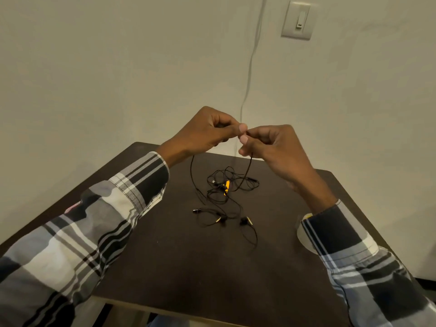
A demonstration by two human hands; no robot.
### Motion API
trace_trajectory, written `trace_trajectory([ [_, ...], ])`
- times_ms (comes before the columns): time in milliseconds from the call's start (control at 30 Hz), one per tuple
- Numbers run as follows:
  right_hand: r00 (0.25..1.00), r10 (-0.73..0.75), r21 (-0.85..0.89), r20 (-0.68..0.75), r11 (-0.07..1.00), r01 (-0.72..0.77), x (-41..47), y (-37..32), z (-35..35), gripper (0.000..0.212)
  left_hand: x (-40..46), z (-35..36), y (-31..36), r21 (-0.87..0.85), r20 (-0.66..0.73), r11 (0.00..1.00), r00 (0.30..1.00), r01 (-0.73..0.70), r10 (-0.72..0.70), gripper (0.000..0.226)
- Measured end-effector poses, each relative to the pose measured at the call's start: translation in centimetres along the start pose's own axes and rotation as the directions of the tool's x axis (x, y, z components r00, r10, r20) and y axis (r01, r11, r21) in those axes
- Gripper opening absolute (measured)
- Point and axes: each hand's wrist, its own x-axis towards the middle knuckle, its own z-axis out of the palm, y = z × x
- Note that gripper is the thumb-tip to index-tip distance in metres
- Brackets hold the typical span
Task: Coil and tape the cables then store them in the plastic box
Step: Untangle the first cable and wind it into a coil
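- Two plaid sleeves are reaching in from the bottom corners, over a dark brown surface.
- A tape roll, pale and mostly hidden by the right sleeve, is lying at the right side of the surface.
- Earbuds and a small plug are resting near the middle, at the near end of a tangle of thin black cable.
- A small yellow part is sitting in the tangle (what it is cannot be told).
- The left hand is raised above the far edge of the surface, its grip pressed together, thumb and forefinger pinching the cable; a strand is hanging from it in a curve down to the tangle.
- The right hand is meeting it fingertip to fingertip, fingers curled, its grip pinching the same cable; another strand is dropping from it to the pile.
- Behind, a thin white cord is running down the pale wall, and a switch is sitting high on the right.
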Motion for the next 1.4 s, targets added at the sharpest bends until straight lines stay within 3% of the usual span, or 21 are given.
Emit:
trace_trajectory([
  [200, 0.974, -0.022, 0.107, -0.226, 0.993, 0.047, -0.2, -0.2, -2.5, 0.013, -0.8, -1.2, -0.8, -0.028, -0.042, 0.998, 0.998, 0.053, -0.054, 0.025],
  [367, 0.875, 0.044, 0.209, -0.483, 0.976, 0.067, 0.2, -0.4, -7.3, 0.014, -1.5, -2.2, -2.3, -0.107, -0.118, 0.988, 0.985, 0.113, -0.126, 0.028],
  [500, 0.817, 0.073, 0.223, -0.572, 0.972, 0.069, 0.3, 0.5, -9.3, 0.015, -2.0, -2.4, -3.4, -0.101, -0.121, 0.984, 0.98, 0.146, -0.158, 0.029],
  [600, 0.896, 0.12, 0.108, -0.427, 0.991, -0.081, 0.4, 2.0, -9.2, 0.011, -2.2, -2.1, -3.7, -0.086, -0.114, 0.983, 0.978, 0.164, -0.174, 0.029],
  [633, 0.938, 0.149, -0.005, -0.314, 0.987, -0.158, 0.3, 2.7, -9.1, 0.019, -2.3, -2.0, -3.8, -0.084, -0.11, 0.982, 0.978, 0.17, -0.178, 0.028],
  [700, 0.971, 0.225, -0.256, -0.077, 0.937, -0.237, 0.1, 3.4, -8.7, 0.057, -2.3, -1.8, -3.7, -0.082, -0.098, 0.982, 0.979, 0.172, -0.18, 0.026],
  [733, 0.97, 0.242, -0.353, 0.006, 0.908, -0.224, 0.0, 3.4, -8.2, 0.074, -2.2, -1.7, -3.7, -0.081, -0.092, 0.982, 0.98, 0.169, -0.176, 0.026],
  [800, 0.977, 0.199, -0.421, 0.076, 0.895, -0.15, -0.2, 2.9, -6.8, 0.086, -2.1, -1.4, -3.4, -0.079, -0.074, 0.984, 0.984, 0.158, -0.164, 0.025],
  [900, 0.994, 0.078, -0.318, 0.075, 0.947, -0.051, -0.4, 1.7, -4.2, 0.069, -1.9, -0.8, -2.8, -0.069, -0.041, 0.988, 0.989, 0.14, -0.143, 0.026],
  [1133, 0.998, 0.009, -0.059, 0.057, 0.998, -0.006, -0.4, 0.3, 0.4, 0.017, -1.5, 0.2, -1.6, -0.06, 0.003, 0.995, 0.997, 0.081, -0.081, 0.026],
  [1400, 0.951, 0.011, 0.148, -0.308, 0.988, 0.036, 0.1, 0.3, -4.1, 0.006, -2.7, -1.0, -3.2, -0.117, -0.045, 0.982, 0.987, 0.147, -0.153, 0.027],
])
